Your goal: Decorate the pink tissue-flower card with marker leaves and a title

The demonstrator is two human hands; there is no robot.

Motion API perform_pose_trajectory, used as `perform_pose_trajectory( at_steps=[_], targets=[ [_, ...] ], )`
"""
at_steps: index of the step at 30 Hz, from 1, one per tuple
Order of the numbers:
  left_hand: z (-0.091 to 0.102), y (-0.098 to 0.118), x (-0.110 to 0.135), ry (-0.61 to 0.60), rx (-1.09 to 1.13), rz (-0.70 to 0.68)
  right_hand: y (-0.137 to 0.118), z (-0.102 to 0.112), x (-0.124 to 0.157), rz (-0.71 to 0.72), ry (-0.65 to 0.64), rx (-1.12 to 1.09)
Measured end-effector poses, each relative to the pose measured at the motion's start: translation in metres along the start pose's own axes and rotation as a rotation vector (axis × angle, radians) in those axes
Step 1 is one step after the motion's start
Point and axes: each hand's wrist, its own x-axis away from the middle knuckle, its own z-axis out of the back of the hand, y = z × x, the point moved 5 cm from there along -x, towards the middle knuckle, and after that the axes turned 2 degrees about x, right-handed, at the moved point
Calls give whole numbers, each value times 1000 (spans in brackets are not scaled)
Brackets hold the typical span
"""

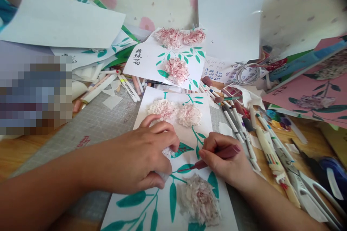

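Observation:
A white sheet of paper (146, 209) lies in front of me with painted green leaves and crumpled pink-white paper flowers on it. My right hand (221, 158) is closed round a dark red marker (227, 151). Its thin tip touches a green leaf (185, 168) near the middle of the sheet, where a dark red line runs along the leaf. Another leaf (183, 149) just above bears red veins. My left hand (146, 151) rests on the sheet, fingers bent and apart, partly covering a whitish flower. A greyish-pink flower (202, 200) sits below both hands.
Behind the sheet leans a similar flower picture (143, 66) with written characters. Markers and brushes (235, 119) crowd the right side, with scissors (306, 191) nearer me. More markers (127, 86) lie at the back left. A grey cutting mat (89, 122) is underneath; a pink picture (314, 86) stands far right.

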Motion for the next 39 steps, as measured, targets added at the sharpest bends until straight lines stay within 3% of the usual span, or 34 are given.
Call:
perform_pose_trajectory(
  at_steps=[7,11,18,23,31,39],
  targets=[
    [-1,-2,3,-8,7,6,19,6,4,-136,46,-147],
    [-1,-1,4,-10,8,8,20,2,6,-138,7,-170],
    [-1,-1,1,-3,6,6,12,-2,1,-54,9,-16],
    [0,-1,1,5,10,3,17,-1,2,-103,-7,-105],
    [-1,-1,2,4,-5,5,2,-12,1,-4,-65,-56],
    [-1,-1,2,9,7,0,11,-8,1,-55,-32,-102]
  ],
)
